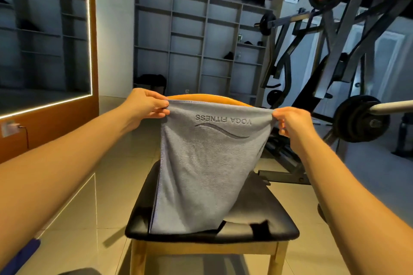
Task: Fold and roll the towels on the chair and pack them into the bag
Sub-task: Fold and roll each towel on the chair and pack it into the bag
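Towel point(201, 163), one (grey), hangs over one chair point(257, 219), top corners pinched by both hands' fingers point(161, 105).

Behind towel point(201, 163), chair backrest point(207, 97) mostly hidden; blue item point(23, 253) cut off bottom-left; shelf objects point(229, 56) indistinct.

The wide-angle head camera is looking forward and slightly downward, hovering near the chair point(257, 207) and facing the shelving point(190, 35) well beyond.
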Demonstrator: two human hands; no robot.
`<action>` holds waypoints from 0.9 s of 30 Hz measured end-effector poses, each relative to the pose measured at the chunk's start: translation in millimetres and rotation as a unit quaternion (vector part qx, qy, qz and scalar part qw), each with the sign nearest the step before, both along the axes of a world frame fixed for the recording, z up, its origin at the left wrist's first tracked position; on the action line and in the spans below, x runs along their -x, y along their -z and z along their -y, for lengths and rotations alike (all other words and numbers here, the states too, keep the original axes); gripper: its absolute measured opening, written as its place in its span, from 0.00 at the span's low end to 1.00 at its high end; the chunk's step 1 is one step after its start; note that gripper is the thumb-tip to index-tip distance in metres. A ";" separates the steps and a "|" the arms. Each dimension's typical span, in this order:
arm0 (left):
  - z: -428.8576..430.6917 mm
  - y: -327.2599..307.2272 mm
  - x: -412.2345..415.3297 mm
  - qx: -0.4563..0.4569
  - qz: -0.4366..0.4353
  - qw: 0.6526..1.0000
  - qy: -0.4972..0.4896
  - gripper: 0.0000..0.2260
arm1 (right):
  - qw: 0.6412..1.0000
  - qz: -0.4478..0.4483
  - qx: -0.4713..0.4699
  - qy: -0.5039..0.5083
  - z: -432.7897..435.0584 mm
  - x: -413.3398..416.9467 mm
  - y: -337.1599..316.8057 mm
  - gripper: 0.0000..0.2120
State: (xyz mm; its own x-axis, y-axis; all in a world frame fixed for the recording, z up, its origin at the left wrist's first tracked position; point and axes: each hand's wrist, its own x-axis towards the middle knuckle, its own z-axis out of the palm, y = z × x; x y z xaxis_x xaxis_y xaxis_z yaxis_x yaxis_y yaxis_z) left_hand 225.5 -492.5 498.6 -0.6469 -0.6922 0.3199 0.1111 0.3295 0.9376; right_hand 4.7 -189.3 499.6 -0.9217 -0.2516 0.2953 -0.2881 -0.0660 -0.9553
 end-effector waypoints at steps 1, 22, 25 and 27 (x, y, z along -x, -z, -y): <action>2.5 0.9 7.5 0.001 0.001 1.000 -0.006 0.03 | 1.000 0.008 0.001 -0.001 6.7 3.2 2.9 0.05; -20.6 216.9 -70.3 0.253 0.290 0.922 0.038 0.09 | 0.946 0.105 -0.247 -0.180 -25.4 -33.5 220.2 0.09; -17.7 221.4 -73.9 0.261 0.335 0.903 0.059 0.06 | 0.914 0.097 -0.326 -0.220 -32.5 -35.4 220.8 0.06; -19.6 221.0 -74.5 0.270 0.347 0.896 0.064 0.06 | 0.892 0.084 -0.375 -0.239 -33.1 -34.7 218.5 0.04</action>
State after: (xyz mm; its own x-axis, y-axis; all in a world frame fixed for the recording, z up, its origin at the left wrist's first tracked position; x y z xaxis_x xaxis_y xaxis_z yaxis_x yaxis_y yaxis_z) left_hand 300.0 -472.9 277.6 -0.8831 -0.4629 0.0761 -0.3668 0.7824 0.5034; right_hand 39.4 -156.1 281.1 -0.6722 -0.6956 -0.2536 -0.2466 0.5333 -0.8092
